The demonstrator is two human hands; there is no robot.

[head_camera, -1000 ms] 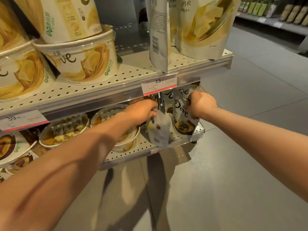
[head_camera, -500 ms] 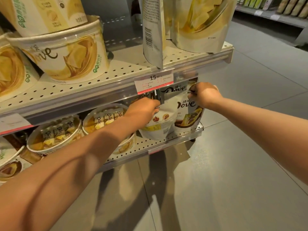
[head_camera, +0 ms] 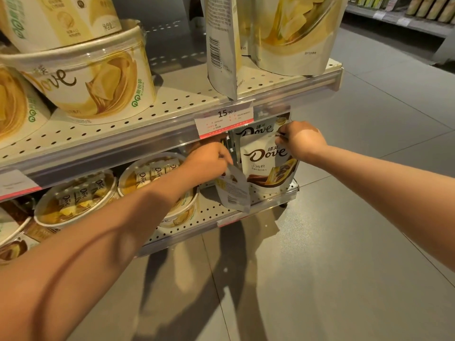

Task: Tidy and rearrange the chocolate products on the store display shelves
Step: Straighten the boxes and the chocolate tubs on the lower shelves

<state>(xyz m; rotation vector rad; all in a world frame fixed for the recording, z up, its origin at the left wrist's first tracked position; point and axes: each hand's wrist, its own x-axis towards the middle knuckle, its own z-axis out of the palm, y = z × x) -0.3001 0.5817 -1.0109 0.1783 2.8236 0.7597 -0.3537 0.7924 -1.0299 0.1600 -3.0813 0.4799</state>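
My left hand [head_camera: 208, 161] pinches the top of a small white Dove pouch [head_camera: 234, 190] that hangs tilted, back side out, over the front of the lower shelf [head_camera: 211, 212]. My right hand [head_camera: 304, 141] grips the top right corner of an upright white Dove pouch [head_camera: 267, 163] standing at the shelf's right end. Another Dove pouch [head_camera: 253, 130] stands right behind it, mostly hidden. Round Dove tubs [head_camera: 76, 195] fill the lower shelf to the left of my left hand.
The upper shelf [head_camera: 172, 107] carries large Dove tubs [head_camera: 93, 80] at left and big pouches [head_camera: 293, 33] at right, with a price tag [head_camera: 224, 119] on its rail above my hands. Grey floor [head_camera: 344, 242] lies to the right. Another shelf [head_camera: 406, 18] stands far back.
The small pouch in my left hand has turned from front-facing to back-facing and swung lower. My right hand has stayed on the upright pouch, which now faces squarely forward.
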